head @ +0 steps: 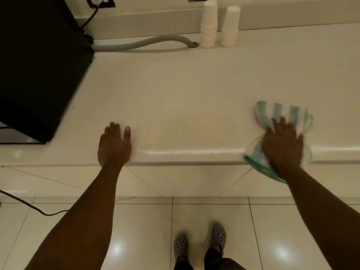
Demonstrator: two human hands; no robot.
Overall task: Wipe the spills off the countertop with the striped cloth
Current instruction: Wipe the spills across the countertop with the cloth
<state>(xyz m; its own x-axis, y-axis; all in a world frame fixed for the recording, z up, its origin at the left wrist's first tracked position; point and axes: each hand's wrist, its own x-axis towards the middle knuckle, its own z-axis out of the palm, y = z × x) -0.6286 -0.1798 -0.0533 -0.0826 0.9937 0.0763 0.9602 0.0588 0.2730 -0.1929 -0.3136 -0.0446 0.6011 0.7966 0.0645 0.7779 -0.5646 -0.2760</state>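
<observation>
Nearest the viewer, below the front edge of the countertop, a tiled floor and a pair of grey perforated clogs are visible.

At the front edge of the countertop, the striped cloth lies to the right, part flat on the surface and part hanging over the lip. It is judged light, soft and limp, likely to bunch or slide if pushed from one corner. The sound way to handle it is a flat palm over its middle, pressing down, not a pinch at the hem.

The right hand rests on the cloth in that manner: fingers spread and extended, palm down, pressing fabric against the counter near the edge. It is flattened on the cloth, not closed around it. The outline of hand and cloth is blurred, so finer finger placement cannot be confirmed.

The left hand sits well to the left of the cloth, on the bare counter by the front edge, palm down, fingers loosely extended, holding nothing. It appears to serve as a brace.

Between the two hands the surface shows a faint speckled, yellowish patch; whether this is spill residue cannot be determined.

Further back from the cloth, a black appliance occupies the far left, a grey hose runs along the rear, and two stacks of paper cups stand by the back wall.
</observation>
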